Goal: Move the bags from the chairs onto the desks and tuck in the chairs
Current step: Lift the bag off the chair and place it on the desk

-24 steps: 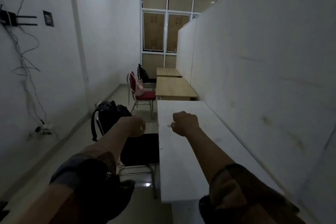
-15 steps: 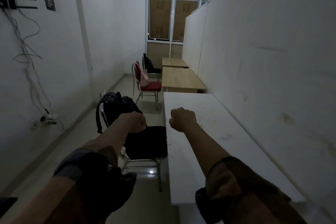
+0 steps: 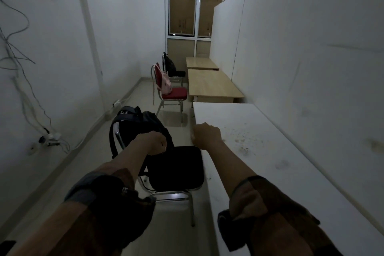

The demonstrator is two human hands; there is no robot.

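the left hand point(image 3: 154, 143), curled into a fist with nothing visibly in it, sits at the centre of the frame in front of the black backpack point(image 3: 143, 129); whether it touches the bag cannot be told. the right hand point(image 3: 206, 135), also a closed fist and holding nothing, hovers just right of it, over the near edge of the white tabletop point(image 3: 270, 162). both forearms reach up from the bottom of the frame with sleeves pushed back.

the black backpack stands upright on the black padded chair point(image 3: 176, 168), leaning against its chrome backrest; the chair is beside the white tabletop, its seat edge close to it. higher up, in the middle of the frame, a pink bag point(image 3: 166, 83) rests on a red chair point(image 3: 173, 92) beside a wooden tabletop point(image 3: 212, 85). behind that, a dark bag point(image 3: 170, 64) sits on a further black chair point(image 3: 177, 72), near a second wooden tabletop point(image 3: 200, 62). cables point(image 3: 18, 72) hang down the wall at the left of the frame.
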